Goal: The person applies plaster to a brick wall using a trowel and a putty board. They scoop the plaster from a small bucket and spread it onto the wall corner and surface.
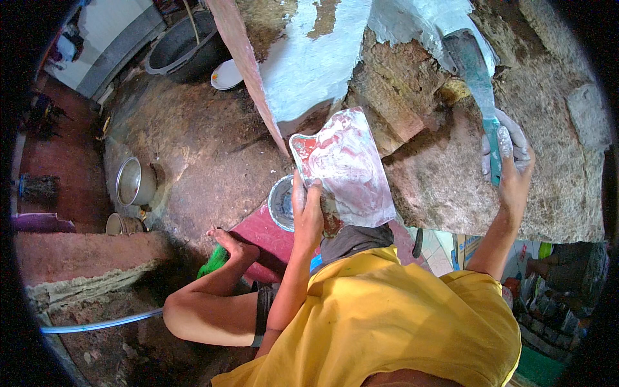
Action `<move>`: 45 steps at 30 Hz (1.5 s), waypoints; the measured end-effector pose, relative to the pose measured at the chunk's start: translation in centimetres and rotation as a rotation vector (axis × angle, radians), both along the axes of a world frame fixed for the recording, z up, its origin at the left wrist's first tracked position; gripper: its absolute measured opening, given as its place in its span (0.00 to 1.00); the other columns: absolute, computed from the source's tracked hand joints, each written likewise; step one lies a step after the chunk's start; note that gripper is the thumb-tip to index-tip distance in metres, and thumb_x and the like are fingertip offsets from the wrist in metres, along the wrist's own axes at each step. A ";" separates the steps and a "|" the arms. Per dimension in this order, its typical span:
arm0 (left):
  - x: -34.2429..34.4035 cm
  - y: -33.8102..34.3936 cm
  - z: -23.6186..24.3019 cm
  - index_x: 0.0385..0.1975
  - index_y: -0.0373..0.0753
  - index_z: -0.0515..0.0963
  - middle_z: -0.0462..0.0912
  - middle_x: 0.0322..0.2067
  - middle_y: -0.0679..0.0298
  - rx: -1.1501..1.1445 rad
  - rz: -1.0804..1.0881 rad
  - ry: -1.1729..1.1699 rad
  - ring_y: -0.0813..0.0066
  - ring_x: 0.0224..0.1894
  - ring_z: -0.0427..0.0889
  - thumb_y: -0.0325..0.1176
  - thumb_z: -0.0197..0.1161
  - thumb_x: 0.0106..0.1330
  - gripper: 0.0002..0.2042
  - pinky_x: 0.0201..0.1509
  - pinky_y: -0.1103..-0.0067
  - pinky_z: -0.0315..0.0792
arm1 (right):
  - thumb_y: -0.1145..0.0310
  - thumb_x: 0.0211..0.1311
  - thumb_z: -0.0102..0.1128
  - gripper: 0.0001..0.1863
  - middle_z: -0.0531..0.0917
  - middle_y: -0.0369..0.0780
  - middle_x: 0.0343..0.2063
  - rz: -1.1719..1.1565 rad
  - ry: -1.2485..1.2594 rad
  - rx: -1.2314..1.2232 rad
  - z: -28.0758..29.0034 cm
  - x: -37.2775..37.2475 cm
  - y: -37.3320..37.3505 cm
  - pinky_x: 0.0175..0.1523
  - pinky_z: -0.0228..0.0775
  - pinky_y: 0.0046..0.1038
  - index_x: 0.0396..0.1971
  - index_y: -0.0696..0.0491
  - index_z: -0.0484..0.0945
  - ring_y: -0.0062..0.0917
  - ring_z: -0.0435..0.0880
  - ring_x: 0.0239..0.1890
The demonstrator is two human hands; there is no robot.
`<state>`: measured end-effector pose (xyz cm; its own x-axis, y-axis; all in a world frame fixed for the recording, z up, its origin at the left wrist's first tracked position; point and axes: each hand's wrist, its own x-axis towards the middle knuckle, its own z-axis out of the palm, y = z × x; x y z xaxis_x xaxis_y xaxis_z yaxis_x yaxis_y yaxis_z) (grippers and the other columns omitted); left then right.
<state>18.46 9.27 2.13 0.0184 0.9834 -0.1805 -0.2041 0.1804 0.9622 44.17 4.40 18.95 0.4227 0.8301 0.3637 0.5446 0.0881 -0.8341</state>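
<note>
My left hand [308,208] grips the left edge of a flat reddish board [351,168] smeared with white plaster, held above my lap. In my right hand [514,151], whose fingers are coated in white, is a putty knife [474,71] with a teal handle. Its wide grey blade points up and away, over a pale, freshly coated patch [419,16] of the wall. I cannot tell whether the blade touches the surface. Below that patch, rough brown masonry [393,84] lies bare. A round tub [280,206] with a pale rim is partly hidden behind my left hand.
A painted wall corner [309,58] juts out ahead. On the dirt floor to the left are a metal pot [137,182], a large black basin [187,48] and a white plate [226,75]. A blue hose [103,327] runs at lower left; clutter [554,303] lies at lower right.
</note>
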 end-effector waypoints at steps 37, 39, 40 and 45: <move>-0.1 0.0 -0.3 0.60 0.30 0.47 0.58 0.57 0.55 -0.021 -0.031 -0.029 0.68 0.56 0.60 0.37 0.50 0.60 0.31 0.59 0.78 0.52 | 0.66 0.61 0.48 0.15 0.76 0.34 0.21 0.026 0.079 0.038 -0.5 -0.7 1.5 0.18 0.57 0.14 0.46 0.56 0.72 0.11 0.68 0.16; -0.1 0.0 -0.2 0.60 0.30 0.48 0.59 0.56 0.56 -0.015 -0.030 -0.040 0.69 0.56 0.60 0.36 0.49 0.60 0.31 0.59 0.79 0.53 | 0.66 0.61 0.48 0.16 0.76 0.34 0.21 0.018 0.053 0.071 -0.5 -0.6 1.6 0.18 0.57 0.14 0.46 0.56 0.72 0.11 0.68 0.16; 0.0 -0.1 -0.1 0.60 0.30 0.49 0.59 0.55 0.56 -0.012 -0.027 -0.050 0.69 0.55 0.60 0.36 0.49 0.60 0.30 0.59 0.79 0.53 | 0.66 0.61 0.48 0.16 0.75 0.34 0.21 0.010 0.034 0.086 -0.5 -0.6 1.6 0.18 0.57 0.14 0.46 0.57 0.72 0.11 0.68 0.16; -0.1 0.1 -0.1 0.58 0.29 0.52 0.61 0.54 0.56 0.028 -0.053 -0.047 0.70 0.55 0.60 0.35 0.47 0.60 0.28 0.59 0.79 0.52 | 0.67 0.61 0.48 0.15 0.75 0.34 0.20 0.073 0.108 0.009 -0.4 -0.4 1.2 0.18 0.58 0.15 0.46 0.56 0.72 0.12 0.68 0.16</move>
